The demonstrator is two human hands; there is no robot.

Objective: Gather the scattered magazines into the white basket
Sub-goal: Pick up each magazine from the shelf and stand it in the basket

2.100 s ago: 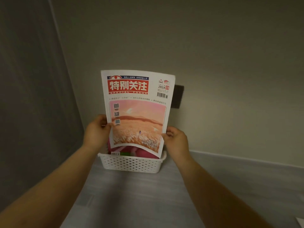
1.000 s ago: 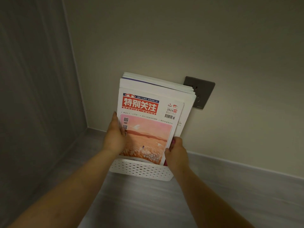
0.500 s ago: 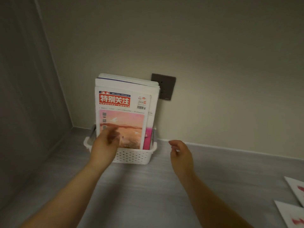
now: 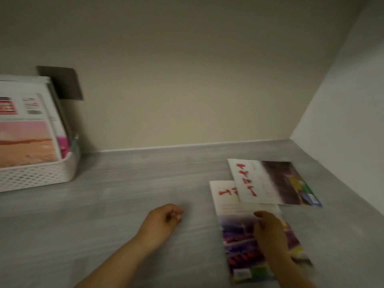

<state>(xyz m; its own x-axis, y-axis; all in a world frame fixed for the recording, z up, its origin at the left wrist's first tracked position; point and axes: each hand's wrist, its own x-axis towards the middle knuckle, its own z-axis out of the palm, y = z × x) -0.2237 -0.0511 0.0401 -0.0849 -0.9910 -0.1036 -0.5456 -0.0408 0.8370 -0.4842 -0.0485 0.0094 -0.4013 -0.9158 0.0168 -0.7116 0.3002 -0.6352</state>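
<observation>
The white basket (image 4: pixel 39 173) stands at the far left against the wall, with several magazines upright in it; the front one (image 4: pixel 27 140) has a pink and orange cover. Two magazines lie flat on the grey surface at the right: a near one (image 4: pixel 234 235) with a purple picture, and a far one (image 4: pixel 270 181) overlapping its top edge. My right hand (image 4: pixel 268 229) hovers over the near magazine, fingers loosely curled, holding nothing. My left hand (image 4: pixel 164 217) is above bare surface to the left of it, fingers curled and empty.
A dark wall socket (image 4: pixel 62 84) sits behind the basket. A beige wall runs along the back and a white wall (image 4: pixel 342 121) closes the right side close to the far magazine. The view is blurred by motion.
Both hands let go of the pink-covered magazine, which now stands in the basket. My view and hands have swung right to the two magazines lying flat.
</observation>
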